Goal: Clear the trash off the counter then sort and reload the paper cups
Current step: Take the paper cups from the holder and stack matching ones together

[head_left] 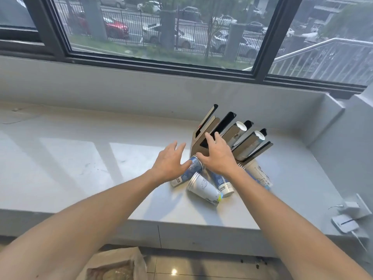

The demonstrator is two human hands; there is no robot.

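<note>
**Both hands open over the fallen paper cups**

Nearest, on the floor below the counter edge, sits a bag point(113, 265) with a crumpled plastic liner. On the grey counter point(80, 158), several stacks of paper cups lie on their sides in a cluster: a white stack point(203, 188) in front, a blue patterned stack point(188, 170) to its left, another blue stack point(221, 181) and a pale stack point(260, 174) to the right. The left hand point(168, 160) is spread, fingers released, its thumb touching the blue patterned stack. The right hand point(216, 154) is also spread, gripping nothing, its fingertips on the cup dispenser rack point(228, 136), which leans with two cup stacks in its slots. Beyond is the window point(161, 37).
</note>
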